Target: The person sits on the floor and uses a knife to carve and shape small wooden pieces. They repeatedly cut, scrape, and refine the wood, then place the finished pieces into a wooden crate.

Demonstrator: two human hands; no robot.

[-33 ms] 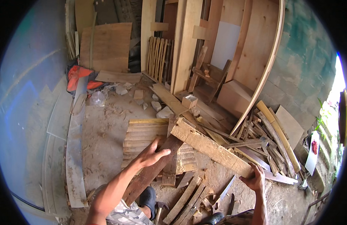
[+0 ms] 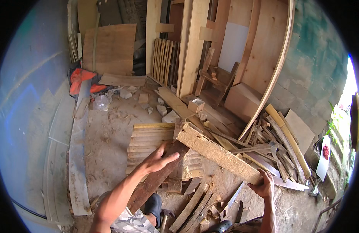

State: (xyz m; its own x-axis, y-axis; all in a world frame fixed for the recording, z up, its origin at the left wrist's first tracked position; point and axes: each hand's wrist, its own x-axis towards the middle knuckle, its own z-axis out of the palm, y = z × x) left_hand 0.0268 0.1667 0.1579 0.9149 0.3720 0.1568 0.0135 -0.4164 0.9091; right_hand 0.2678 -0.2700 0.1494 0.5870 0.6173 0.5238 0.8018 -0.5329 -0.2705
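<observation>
My left hand is closed round the edge of a dark brown board, its thumb lying across the top. That board slants up from beside my leg. My right hand grips the near right end of a rough, pale wooden plank, whose face is splintered. The plank's far left end meets the upper end of the dark board, forming a corner; whether they are fastened, I cannot tell. Under them on the ground lies a slatted wooden panel, partly covered by my left hand and the boards.
A hammer lies by my shoe, near several loose wood strips and a handsaw. Scrap wood is heaped at the right. A tall wooden cabinet frame stands behind. Stone chunks sit at mid-floor.
My left hand has shifted very slightly to the right along the dark board. The plank and my right hand look the same.
</observation>
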